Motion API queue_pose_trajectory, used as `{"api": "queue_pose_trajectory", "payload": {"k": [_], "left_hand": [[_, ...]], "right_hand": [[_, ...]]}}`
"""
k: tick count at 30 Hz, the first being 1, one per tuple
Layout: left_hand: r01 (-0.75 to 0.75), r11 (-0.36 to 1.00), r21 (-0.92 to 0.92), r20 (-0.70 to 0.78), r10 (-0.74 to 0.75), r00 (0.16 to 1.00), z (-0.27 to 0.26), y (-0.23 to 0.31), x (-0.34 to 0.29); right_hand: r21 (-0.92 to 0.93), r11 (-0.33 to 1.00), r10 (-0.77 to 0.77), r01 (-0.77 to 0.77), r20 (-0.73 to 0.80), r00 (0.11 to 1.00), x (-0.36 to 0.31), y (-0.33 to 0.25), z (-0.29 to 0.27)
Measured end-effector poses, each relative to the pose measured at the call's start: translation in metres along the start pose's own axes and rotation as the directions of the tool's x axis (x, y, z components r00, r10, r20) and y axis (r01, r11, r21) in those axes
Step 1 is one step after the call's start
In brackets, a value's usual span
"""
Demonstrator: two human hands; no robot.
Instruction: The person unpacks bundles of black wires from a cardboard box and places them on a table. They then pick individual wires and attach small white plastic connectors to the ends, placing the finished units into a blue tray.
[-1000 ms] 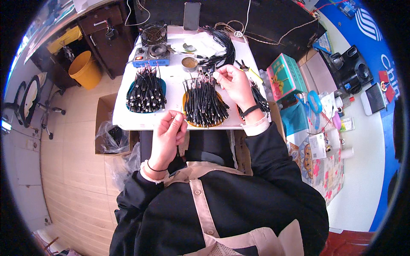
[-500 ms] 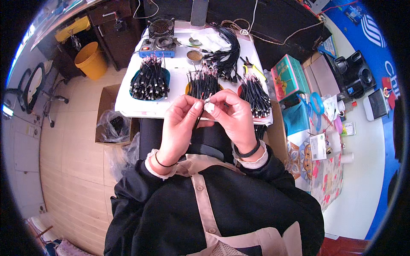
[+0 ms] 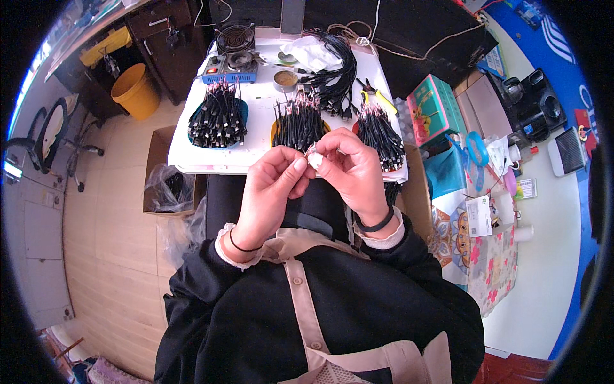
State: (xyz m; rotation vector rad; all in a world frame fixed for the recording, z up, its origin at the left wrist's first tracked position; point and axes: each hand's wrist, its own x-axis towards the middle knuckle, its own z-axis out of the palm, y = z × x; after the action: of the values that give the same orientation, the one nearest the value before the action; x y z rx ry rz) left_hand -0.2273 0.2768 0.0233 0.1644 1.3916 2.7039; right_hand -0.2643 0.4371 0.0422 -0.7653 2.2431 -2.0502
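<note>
Above my lap, just off the near edge of the white table [image 3: 256, 163], both hands meet at their fingertips. My left hand [image 3: 272, 189] is closed, thumb pressed to the fingers; whatever it pinches is hidden. My right hand [image 3: 358, 179] is closed in a pinch too, with a small white piece [image 3: 314, 160] at the thumb tip, perhaps wrapped on it. A tiny item between the fingertips is too small to name. Bundles of short black cables with pinkish wire ends stand beyond: one in a teal tray [image 3: 240, 110], another in a yellow tray [image 3: 275, 136], and a right-hand bundle [image 3: 382, 137].
At the back stand a blue-based device [image 3: 230, 75] with a fan, a round tin [image 3: 285, 79], yellow-handled pliers [image 3: 377, 97] and a heap of long black cables [image 3: 339, 73]. Cardboard boxes [image 3: 157, 153] flank the table. A pink-and-green box [image 3: 435, 112] sits at right.
The black cable with a red wire end that hung from my left hand no longer shows. My left fingers have curled closer to the right ones. The view has shifted slightly.
</note>
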Motion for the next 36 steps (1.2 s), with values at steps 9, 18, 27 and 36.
{"api": "queue_pose_trajectory", "payload": {"k": [9, 18, 27, 36], "left_hand": [[0.116, 0.948, -0.297, 0.105, -0.088, 0.991, -0.003, 0.003, -0.003], [0.25, 0.918, -0.308, 0.198, -0.195, 0.961, -0.009, 0.008, -0.008], [0.173, 0.947, -0.272, 0.138, -0.14, 0.981, -0.006, 0.001, -0.007], [0.217, 0.923, -0.319, 0.215, -0.153, 0.965, -0.012, -0.003, -0.004]], "right_hand": [[0.7, 0.666, 0.249, -0.258, 0.117, 0.961, -0.002, 0.007, 0.016], [0.522, 0.806, 0.186, -0.28, 0.225, 0.956, -0.003, -0.002, 0.006], [0.578, 0.769, 0.219, -0.274, 0.164, 0.962, -0.004, 0.01, 0.007], [0.5, 0.822, 0.185, -0.272, 0.217, 0.959, -0.003, 0.003, 0.001]]}}
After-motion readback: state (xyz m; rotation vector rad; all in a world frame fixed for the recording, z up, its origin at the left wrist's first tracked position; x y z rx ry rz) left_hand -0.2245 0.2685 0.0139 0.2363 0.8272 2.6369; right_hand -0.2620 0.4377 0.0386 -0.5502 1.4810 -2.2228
